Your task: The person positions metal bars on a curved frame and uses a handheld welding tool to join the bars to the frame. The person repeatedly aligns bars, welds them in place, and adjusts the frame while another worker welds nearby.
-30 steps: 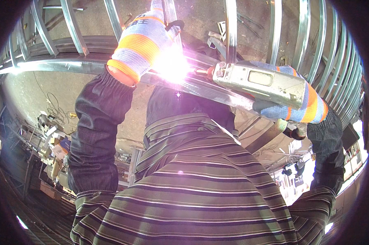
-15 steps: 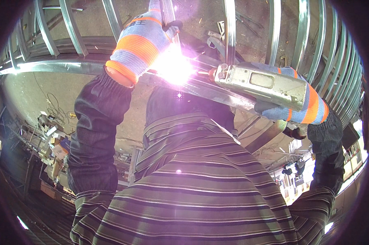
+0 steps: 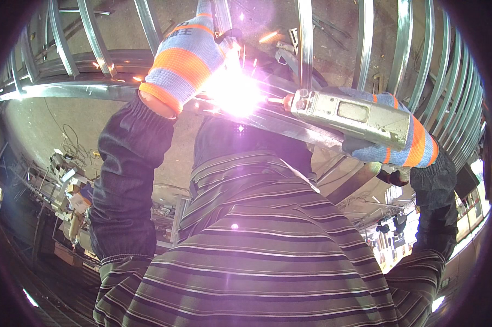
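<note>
My left hand [image 3: 187, 57], in a blue and orange knit glove, is closed on a shiny metal bar [image 3: 223, 17] that rises from a long metal rail [image 3: 303, 131]. Its thumb lies along the bar's right side. In my right hand [image 3: 417, 139], gloved alike, is a worn silver-grey welding gun [image 3: 360, 115], its nozzle pointing left. A blinding white-pink arc [image 3: 236, 91] burns between the nozzle tip and my left hand, hiding the joint of bar and rail. Orange sparks fly around it.
Several curved metal bars [image 3: 366, 43] stand in a row beyond the rail, packed closer at the right. Metal scraps [image 3: 289, 54] lie on the floor behind it. Boxes and clutter [image 3: 74, 196] are at the left, with loose cable [image 3: 74, 144] above them.
The arc still burns and more orange sparks have flown out, some to the far left. The welding gun has shifted very slightly to the right; my left hand stays nearly in place.
</note>
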{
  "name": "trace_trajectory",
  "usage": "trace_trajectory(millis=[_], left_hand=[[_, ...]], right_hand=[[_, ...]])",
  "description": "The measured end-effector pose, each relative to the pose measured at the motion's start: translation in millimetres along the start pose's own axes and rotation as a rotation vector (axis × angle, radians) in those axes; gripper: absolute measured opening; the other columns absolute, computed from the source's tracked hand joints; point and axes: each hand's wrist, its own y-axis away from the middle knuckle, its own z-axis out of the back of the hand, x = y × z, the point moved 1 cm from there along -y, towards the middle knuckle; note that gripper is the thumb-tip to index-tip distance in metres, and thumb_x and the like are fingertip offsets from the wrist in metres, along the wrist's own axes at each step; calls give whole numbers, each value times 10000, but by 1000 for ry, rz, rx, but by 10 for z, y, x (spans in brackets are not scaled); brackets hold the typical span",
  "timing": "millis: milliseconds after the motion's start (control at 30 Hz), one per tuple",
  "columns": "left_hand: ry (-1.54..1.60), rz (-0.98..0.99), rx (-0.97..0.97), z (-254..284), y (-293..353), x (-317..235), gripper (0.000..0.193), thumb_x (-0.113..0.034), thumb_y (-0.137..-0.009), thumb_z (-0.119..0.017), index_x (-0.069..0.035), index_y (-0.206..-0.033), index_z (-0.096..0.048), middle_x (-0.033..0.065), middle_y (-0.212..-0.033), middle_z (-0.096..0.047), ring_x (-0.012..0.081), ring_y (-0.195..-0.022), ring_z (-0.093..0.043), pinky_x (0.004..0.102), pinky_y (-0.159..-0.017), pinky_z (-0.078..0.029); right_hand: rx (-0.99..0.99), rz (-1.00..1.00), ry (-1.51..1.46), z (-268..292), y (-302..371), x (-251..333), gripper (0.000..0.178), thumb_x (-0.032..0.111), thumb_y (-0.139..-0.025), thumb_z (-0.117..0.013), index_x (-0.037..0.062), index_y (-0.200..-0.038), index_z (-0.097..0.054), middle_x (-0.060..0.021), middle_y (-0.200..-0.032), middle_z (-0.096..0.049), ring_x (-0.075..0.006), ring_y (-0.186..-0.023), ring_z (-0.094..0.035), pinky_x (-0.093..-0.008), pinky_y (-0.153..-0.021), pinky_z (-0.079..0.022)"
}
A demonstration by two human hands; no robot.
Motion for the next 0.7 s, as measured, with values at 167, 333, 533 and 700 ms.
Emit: trace_trajectory(millis=[167,333,533,700], left_hand=[[78,-90,-18,12,79,73,534,-442,-966,-645,24,-1224,-606,224,-944,-738,384,-933,-729,487,-867,-567],[54,-132,-161,-96,67,88,585,-453,-972,-642,36,-1285,-565,230,-904,-729,385,-884,-733,463,-797,-584],[207,-409,-514,142,125,497,692,-320,-889,-799,-37,-1460,-531,157,-1121,-702,282,-1031,-690,389,-865,-558],[515,-399,-748,395,205,1107,547,-79,-887,-779,-31,-1399,-594,91,-1160,-684,157,-1041,-664,314,-931,-562]], right_hand=[[-4,50,-15,11,45,-42,718,106,-808,-865,-7,-1437,-540,-126,-1287,-683,-192,-1141,-664,-353,-986,-532],[27,46,-2,41,27,28,726,94,-815,-846,-15,-1457,-525,-135,-1309,-681,-186,-1120,-668,-338,-981,-527],[-69,-94,151,175,245,352,771,203,-831,-833,-10,-1485,-486,-178,-1359,-651,-228,-1190,-654,-342,-1029,-518],[-466,-469,-386,367,583,592,867,236,-828,-850,19,-1535,-399,-210,-1372,-625,-266,-1266,-626,-389,-1066,-542]])
